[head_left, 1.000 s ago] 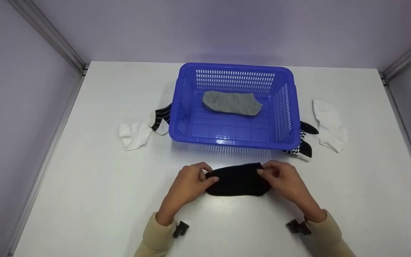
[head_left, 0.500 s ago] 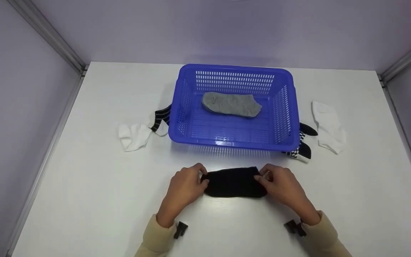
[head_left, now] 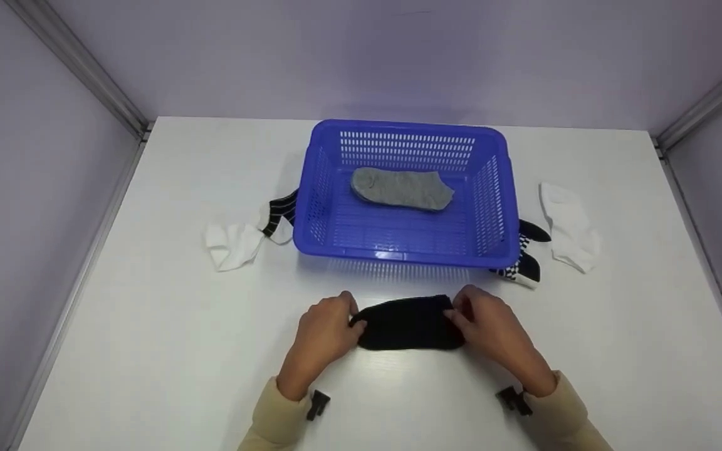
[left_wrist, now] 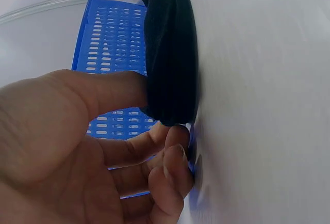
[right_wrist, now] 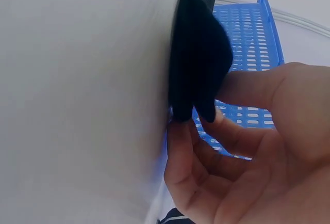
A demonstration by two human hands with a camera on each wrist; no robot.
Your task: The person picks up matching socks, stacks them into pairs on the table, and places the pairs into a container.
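Observation:
A black sock lies flat, crosswise on the table in front of the basket. At its left end, my left hand pinches it, thumb on top and fingers beyond the edge. My right hand pinches the cuff end between thumb and index finger. In the left wrist view the thumb presses against the sock, with the other fingers curled below its end. Two fabric edges of the sock part near the fingertips in the right wrist view. Folded grey socks lie inside the blue basket.
Left of the basket lie a white sock and a black-and-white striped sock, partly hidden by it. To its right are checkered black-and-white socks and another white sock. Walls bound the white table.
Both hands have shifted slightly left along with the black sock. The left thumb has drawn back towards the sock's end. The head view has tilted a little; the basket has not visibly moved.

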